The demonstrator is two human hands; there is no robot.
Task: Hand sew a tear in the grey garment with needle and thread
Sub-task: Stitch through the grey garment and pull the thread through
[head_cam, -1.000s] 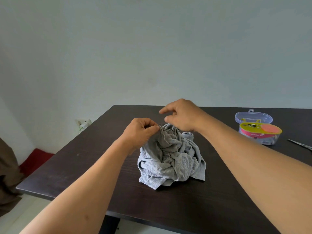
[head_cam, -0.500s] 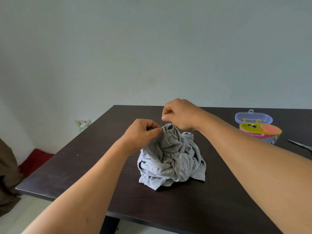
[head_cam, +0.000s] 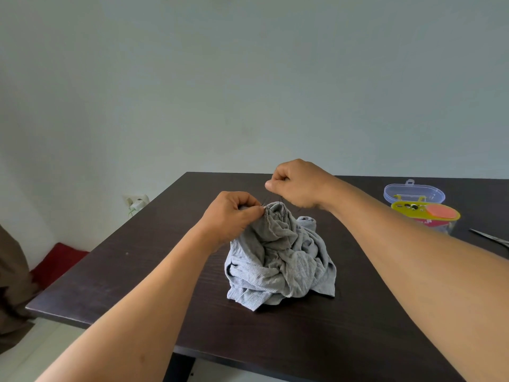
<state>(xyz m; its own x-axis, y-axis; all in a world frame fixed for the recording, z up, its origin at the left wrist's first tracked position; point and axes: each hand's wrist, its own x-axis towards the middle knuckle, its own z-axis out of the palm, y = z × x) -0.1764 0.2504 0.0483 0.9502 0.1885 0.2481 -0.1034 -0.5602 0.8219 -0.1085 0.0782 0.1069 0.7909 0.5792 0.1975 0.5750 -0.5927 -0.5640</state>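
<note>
The grey garment (head_cam: 283, 260) lies bunched in a heap on the dark table (head_cam: 110, 271), its top pulled up into a peak. My left hand (head_cam: 234, 216) pinches the fabric at that peak. My right hand (head_cam: 297, 183) is a closed fist just above and behind the peak, thumb pointing left. Dark thread (head_cam: 276, 204) runs in thin loops from the fist down to the fabric. The needle itself is too small to make out.
A clear sewing kit box (head_cam: 424, 208) with a yellow tray and open lid stands at the right back of the table. Scissors (head_cam: 493, 238) lie at the right edge. A wall socket with a plug (head_cam: 136, 202) is left of the table.
My right hand closed from open fingers into a fist and rose slightly above the fabric, drawing thread up. The left hand kept its pinch on the garment's top.
</note>
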